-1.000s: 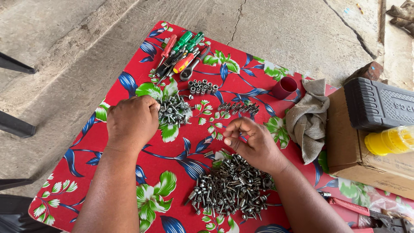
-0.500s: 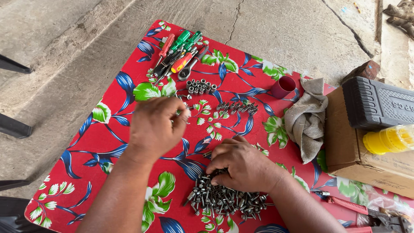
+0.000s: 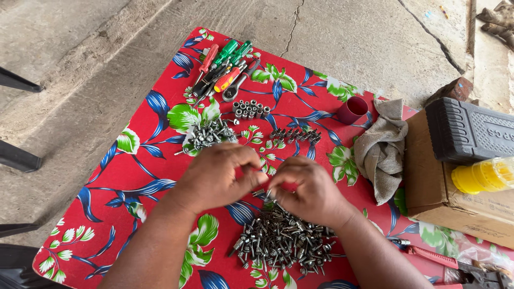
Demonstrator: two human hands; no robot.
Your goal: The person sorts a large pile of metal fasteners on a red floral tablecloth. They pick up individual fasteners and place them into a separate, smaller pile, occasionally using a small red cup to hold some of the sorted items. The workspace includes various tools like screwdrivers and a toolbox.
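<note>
My left hand (image 3: 217,174) and my right hand (image 3: 308,190) meet fingertip to fingertip over a red flowered cloth (image 3: 134,176). Between the fingers sits a small metal screw (image 3: 266,194), pinched from both sides. Just below the hands lies a big heap of silver screws (image 3: 281,241). A smaller heap of screws (image 3: 209,135) lies beyond my left hand. Two rows of small sockets (image 3: 249,109) and dark bits (image 3: 295,135) sit farther back.
Screwdrivers with red and green handles and a ratchet (image 3: 225,72) lie at the cloth's far end. A dark red cup (image 3: 352,109) and grey rag (image 3: 381,152) sit right. A cardboard box (image 3: 428,182) carries a black case (image 3: 471,131) and yellow container (image 3: 484,175). Red-handled pliers (image 3: 447,262) lie near right.
My left hand came back from the smaller screw heap toward the middle. My right hand lifted off the big heap, and both hands now meet on one screw.
</note>
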